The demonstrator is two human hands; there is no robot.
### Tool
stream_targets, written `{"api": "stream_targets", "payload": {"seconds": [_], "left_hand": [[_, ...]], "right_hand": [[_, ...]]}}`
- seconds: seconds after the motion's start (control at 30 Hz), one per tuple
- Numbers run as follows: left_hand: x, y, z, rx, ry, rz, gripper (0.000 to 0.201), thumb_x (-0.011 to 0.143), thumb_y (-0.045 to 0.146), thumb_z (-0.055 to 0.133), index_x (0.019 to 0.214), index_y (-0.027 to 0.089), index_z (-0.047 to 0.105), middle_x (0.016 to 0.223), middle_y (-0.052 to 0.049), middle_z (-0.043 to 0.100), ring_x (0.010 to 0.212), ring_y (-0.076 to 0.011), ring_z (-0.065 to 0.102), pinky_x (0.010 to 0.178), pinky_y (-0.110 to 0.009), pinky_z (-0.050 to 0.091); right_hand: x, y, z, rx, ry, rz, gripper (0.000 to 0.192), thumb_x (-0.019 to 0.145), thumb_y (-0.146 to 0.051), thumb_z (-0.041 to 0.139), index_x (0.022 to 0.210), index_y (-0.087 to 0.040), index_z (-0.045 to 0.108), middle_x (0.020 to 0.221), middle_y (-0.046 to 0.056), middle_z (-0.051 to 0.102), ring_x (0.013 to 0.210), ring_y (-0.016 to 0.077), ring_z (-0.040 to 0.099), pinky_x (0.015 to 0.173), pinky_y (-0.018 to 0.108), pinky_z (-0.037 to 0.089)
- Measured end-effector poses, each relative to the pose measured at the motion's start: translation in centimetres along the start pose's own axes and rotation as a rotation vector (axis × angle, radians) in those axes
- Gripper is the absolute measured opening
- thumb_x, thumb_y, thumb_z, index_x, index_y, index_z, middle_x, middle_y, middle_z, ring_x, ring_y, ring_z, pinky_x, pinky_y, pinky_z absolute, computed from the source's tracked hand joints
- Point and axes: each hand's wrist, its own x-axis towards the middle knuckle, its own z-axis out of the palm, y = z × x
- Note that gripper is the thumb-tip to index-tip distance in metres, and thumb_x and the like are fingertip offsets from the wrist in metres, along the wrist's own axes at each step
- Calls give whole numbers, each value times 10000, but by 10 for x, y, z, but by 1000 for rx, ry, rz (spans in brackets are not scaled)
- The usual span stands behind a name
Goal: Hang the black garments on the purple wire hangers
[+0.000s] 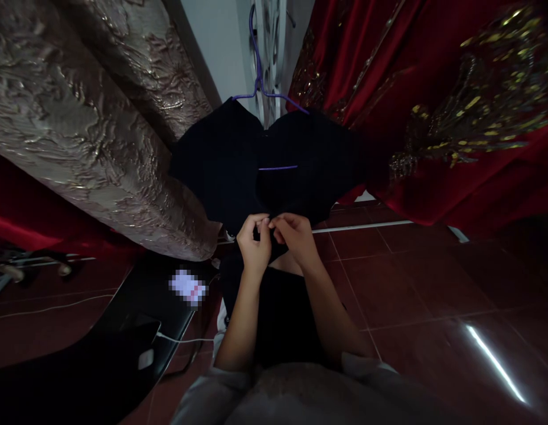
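Note:
A black garment (230, 159) hangs on a purple wire hanger (260, 85) straight ahead of me. Its lower part drops down between my forearms. My left hand (253, 245) and my right hand (292, 235) meet at the garment's front, just below the neckline. The fingertips of both hands pinch the dark cloth close together. What lies between the fingertips is too small and dark to make out.
A grey-gold embossed curtain (79, 130) hangs at the left. Red cloth with gold sequins (455, 118) hangs at the right. A black glossy table (101, 348) at lower left carries a phone (143, 327) on a white cable. Dark red floor tiles (433, 295) spread to the right.

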Motion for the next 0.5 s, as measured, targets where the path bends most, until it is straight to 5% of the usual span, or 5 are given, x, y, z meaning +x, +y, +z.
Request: {"api": "stream_targets", "payload": {"seconds": [0.17,0.33,0.43,0.5], "left_hand": [[-6,-21,18,87,157,20,202,1022,337,532,991,164,630,792,-18,598,693,-130,555,699,-246,452],[-4,-46,31,152,7,-40,184,1013,302,504,956,162,609,689,17,506,621,-121,488,637,-235,413],[19,-31,18,121,-182,-21,129,992,279,576,973,176,651,698,20,525,642,-115,506,642,-222,417],[48,-7,5,75,-187,82,136,980,288,629,1069,191,664,792,1,585,739,-124,566,729,-232,461]], "right_hand": [[39,-60,15,18,-53,-94,218,851,-250,615,661,-150,657,443,-53,469,413,48,382,450,192,278],[81,-126,30,106,33,-282,297,949,-161,536,662,-150,616,438,-50,478,380,36,315,417,186,215],[87,-127,29,42,2,-290,298,966,-180,550,674,-156,600,457,-47,500,372,36,336,403,180,213],[85,-120,26,-33,-21,-285,286,964,-193,568,680,-163,581,476,-56,492,387,37,367,414,168,249]]}}
